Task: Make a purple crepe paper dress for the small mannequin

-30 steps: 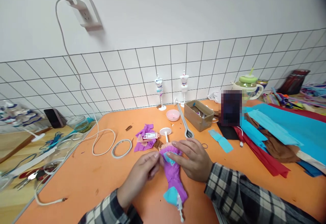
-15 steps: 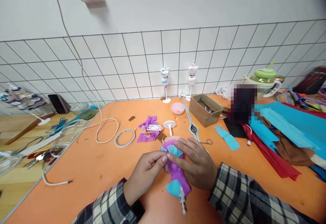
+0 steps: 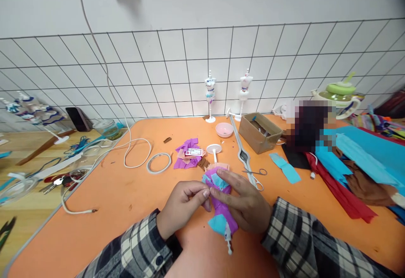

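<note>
A small white mannequin dressed in purple and light-blue crepe paper lies on the orange table right in front of me, its round stand pointing away. My left hand pinches the purple paper at the figure's waist with thumb and fingertips together. My right hand lies over the dress from the right, index finger pressed onto the paper next to my left fingertips. The blue ruffle of the skirt shows above my fingers.
Purple paper scraps with a small box, small scissors, a pink bowl, a cardboard box, two dressed mini mannequins and a coiled white cable lie beyond. Blue, red and brown paper sheets pile at right.
The view has tilted down and shifted, so everything sits a little further right. My hands stay on the paper dress; my left fingertips have closed tighter against my right index finger.
</note>
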Action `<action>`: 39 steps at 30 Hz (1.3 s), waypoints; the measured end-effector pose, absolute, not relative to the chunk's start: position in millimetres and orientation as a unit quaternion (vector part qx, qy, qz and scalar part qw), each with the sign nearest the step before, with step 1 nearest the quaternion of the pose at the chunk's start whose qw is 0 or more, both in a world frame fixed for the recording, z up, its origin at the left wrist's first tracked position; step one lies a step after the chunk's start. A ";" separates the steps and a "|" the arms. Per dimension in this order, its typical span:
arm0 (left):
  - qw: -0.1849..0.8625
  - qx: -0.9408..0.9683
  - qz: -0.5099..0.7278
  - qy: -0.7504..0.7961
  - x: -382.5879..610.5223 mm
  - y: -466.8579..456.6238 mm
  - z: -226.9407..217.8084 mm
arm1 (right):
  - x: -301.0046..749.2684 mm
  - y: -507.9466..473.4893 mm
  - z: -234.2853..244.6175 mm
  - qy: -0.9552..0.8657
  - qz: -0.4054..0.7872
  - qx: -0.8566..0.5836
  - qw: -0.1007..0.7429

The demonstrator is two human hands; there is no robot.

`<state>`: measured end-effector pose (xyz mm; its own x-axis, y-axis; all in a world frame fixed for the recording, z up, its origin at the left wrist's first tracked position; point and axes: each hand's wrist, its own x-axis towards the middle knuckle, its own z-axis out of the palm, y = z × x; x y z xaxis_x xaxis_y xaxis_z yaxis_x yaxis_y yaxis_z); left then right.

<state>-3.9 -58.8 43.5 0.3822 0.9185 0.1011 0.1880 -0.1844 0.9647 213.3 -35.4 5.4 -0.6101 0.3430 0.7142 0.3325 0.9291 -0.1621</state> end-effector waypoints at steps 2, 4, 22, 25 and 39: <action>0.491 0.677 0.370 0.405 -4.8 -59.3 43.6 | 214.3 -35.9 5.2 -0.903 0.020 -0.181 0.389; 0.470 0.696 0.362 0.405 -5.1 -60.1 44.4 | 214.8 -36.1 4.7 -0.907 0.027 -0.174 0.381; 0.452 0.742 0.325 0.373 -8.3 -60.0 48.0 | 220.2 -33.1 10.1 -0.906 -0.037 -0.165 0.389; 0.441 0.743 0.328 0.381 -6.5 -59.3 47.3 | 219.7 -34.6 9.5 -0.907 -0.048 -0.168 0.383; 0.502 0.663 0.397 0.388 -6.9 -58.0 43.2 | 211.7 -37.0 5.9 -0.906 -0.041 -0.199 0.372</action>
<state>-6.9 -58.0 43.2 0.3843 0.9131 0.1366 0.1160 -0.1946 0.9740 211.7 -37.0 5.9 -0.6443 0.3301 0.6899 0.3915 0.9173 -0.0733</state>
